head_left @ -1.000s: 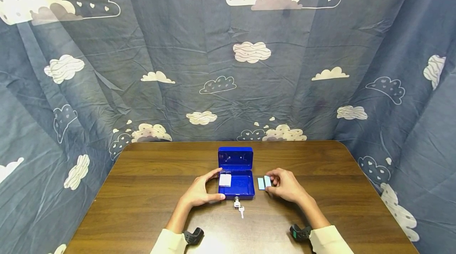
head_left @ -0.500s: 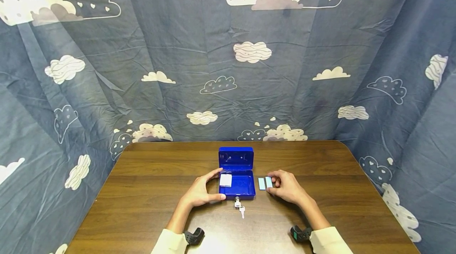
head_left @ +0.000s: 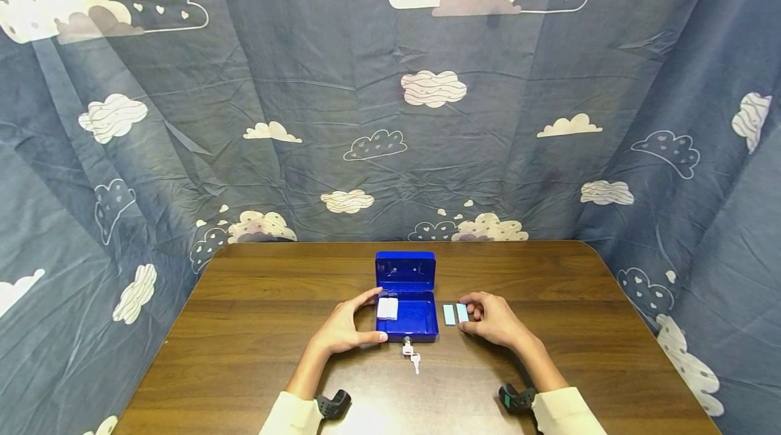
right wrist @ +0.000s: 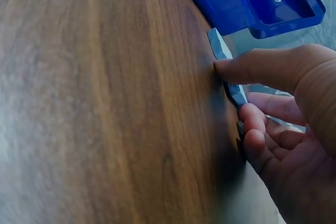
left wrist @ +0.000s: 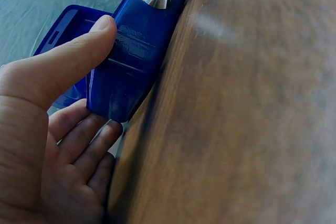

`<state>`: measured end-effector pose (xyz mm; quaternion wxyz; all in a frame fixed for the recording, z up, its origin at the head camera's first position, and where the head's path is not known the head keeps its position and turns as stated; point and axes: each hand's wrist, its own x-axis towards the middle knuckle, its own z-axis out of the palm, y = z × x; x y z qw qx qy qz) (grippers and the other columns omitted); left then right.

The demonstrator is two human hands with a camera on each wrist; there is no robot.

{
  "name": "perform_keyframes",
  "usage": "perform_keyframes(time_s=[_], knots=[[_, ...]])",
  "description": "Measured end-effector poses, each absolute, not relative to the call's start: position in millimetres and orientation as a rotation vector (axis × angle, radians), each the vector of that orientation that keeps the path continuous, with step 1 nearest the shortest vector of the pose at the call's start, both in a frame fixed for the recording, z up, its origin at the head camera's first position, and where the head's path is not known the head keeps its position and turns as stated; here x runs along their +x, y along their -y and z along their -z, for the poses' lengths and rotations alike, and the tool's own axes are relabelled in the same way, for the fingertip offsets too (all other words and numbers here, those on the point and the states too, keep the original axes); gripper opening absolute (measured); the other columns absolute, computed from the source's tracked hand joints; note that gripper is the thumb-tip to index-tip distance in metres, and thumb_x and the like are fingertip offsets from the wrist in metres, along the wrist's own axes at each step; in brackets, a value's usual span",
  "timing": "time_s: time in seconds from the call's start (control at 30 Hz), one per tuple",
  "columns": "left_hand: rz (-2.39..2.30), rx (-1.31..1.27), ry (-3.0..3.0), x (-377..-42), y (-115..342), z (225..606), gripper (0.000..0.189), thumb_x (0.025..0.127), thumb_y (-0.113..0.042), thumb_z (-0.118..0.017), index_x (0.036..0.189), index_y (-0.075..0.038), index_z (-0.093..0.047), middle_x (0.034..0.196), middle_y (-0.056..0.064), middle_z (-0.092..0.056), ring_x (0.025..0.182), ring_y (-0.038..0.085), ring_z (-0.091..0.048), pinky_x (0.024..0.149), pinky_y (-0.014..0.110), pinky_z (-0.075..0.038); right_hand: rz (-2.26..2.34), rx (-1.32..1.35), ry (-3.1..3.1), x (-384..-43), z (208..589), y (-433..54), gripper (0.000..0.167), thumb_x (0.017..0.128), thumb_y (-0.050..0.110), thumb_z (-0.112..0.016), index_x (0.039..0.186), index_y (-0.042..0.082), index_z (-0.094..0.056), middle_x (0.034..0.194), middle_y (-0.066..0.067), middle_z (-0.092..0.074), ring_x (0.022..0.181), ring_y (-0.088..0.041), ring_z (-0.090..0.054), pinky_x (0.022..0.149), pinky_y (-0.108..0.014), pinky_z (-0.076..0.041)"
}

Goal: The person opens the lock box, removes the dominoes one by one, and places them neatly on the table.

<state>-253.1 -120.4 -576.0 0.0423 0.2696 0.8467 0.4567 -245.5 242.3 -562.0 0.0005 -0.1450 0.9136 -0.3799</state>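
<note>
A blue metal cash box point(head_left: 424, 338) stands with its lid point(head_left: 405, 265) raised. My left hand point(head_left: 343, 330) holds its left side, the thumb pressed at the front corner and the fingers spread towards the back. White rectangular pieces point(head_left: 387, 308) lie in the box's left part. To the right of the box, my right hand point(head_left: 495, 321) pinches a thin light blue block point(head_left: 462, 313) between thumb and fingers. A similar block point(head_left: 449, 314) lies just left of it on the table. In the right wrist view, the thumb partly covers the pinched block point(right wrist: 237, 94).
A key point(head_left: 407, 349) sits in the lock on the box's front, and a second key point(head_left: 417, 364) hangs from it onto the brown wooden table point(head_left: 256, 299). Behind the table hangs a grey-blue cloth point(head_left: 305, 171) with cloud prints.
The right hand has shifted the pinched block slightly to the right, widening the gap between the two light blue blocks. The left hand and the box stay in place.
</note>
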Motion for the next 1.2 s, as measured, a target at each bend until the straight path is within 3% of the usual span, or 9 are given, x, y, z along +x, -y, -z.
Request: perform_keyframes(time_s=[0.37, 0.63, 0.87, 1.2], knots=[[-1.392, 0.839, -2.589, -253.9, 119.9, 576.3, 0.094, 0.075, -0.036, -0.091, 0.155, -0.015, -0.046, 0.148, 0.009, -0.060, 0.136, 0.026, -0.057, 0.118, 0.055, -0.039, 1.190, -0.464, -2.862, -245.6, 562.4, -244.6, 0.044, 0.072, 0.009, -0.089, 0.111, -0.001, -0.071, 0.084, -0.004, -0.061, 0.072, -0.010, -0.054, 0.064, -0.018, -0.044], [-1.393, 0.843, -2.584, -252.9, 119.8, 575.7, 0.094, 0.075, -0.035, -0.091, 0.155, -0.015, -0.046, 0.143, 0.009, -0.064, 0.135, 0.024, -0.058, 0.118, 0.054, -0.039, 1.243, -0.480, -2.848, -242.1, 560.9, -244.6, 0.045, 0.076, 0.011, -0.088, 0.115, -0.001, -0.069, 0.086, -0.009, -0.063, 0.072, -0.017, -0.057, 0.061, -0.017, -0.043], [-1.395, 0.846, -2.589, -252.9, 119.9, 576.1, 0.094, 0.075, -0.036, -0.091, 0.155, -0.015, -0.046, 0.143, 0.010, -0.064, 0.134, 0.025, -0.058, 0.117, 0.054, -0.041, 1.296, -0.487, -2.869, -242.0, 564.4, -244.7, 0.037, 0.084, 0.013, -0.084, 0.115, -0.001, -0.069, 0.087, -0.006, -0.064, 0.068, -0.008, -0.055, 0.059, -0.017, -0.045], [-1.382, 0.848, -2.591, -254.0, 120.5, 576.7, 0.094, 0.076, -0.037, -0.090, 0.156, -0.016, -0.045, 0.146, 0.009, -0.061, 0.136, 0.024, -0.057, 0.118, 0.053, -0.040, 1.350, -0.484, -2.994, -246.3, 561.5, -238.5, 0.030, 0.087, 0.012, -0.081, 0.113, 0.000, -0.072, 0.083, 0.002, -0.062, 0.068, -0.007, -0.055, 0.059, -0.019, -0.048]])
